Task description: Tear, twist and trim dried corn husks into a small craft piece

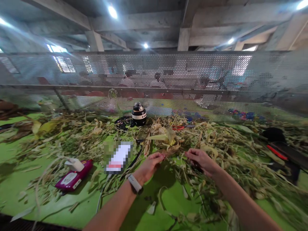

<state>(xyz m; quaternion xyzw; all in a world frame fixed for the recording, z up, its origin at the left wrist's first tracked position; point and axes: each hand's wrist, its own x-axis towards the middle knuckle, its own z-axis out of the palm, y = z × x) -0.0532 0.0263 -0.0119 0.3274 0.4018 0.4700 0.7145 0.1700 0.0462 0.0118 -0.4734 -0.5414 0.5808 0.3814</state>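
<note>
My left hand (pixel 149 166), with a pale-banded watch (pixel 135 183) at its wrist, is closed in a pinch at the near edge of a dry brownish leaf (pixel 173 149). Whatever sits between its fingertips is too small to make out. A short gap to the right, my right hand (pixel 201 161) also pinches thumb against fingers, close to thin withered strands; what it holds is hidden. Yellowish dried leaves (pixel 166 138) lie just beyond both hands. Around my right hand and forearm spreads a thick heap of dried stems and leaves (pixel 235 160).
A blurred-out phone-like object (pixel 119 157) and a magenta power block (pixel 74 176) with a white plug lie left on the green table (pixel 79 211). Farther back stand a black round container (pixel 139 116), a red-handled tool (pixel 178 127) and a perforated metal panel (pixel 154 64). Dark items (pixel 284 150) lie right.
</note>
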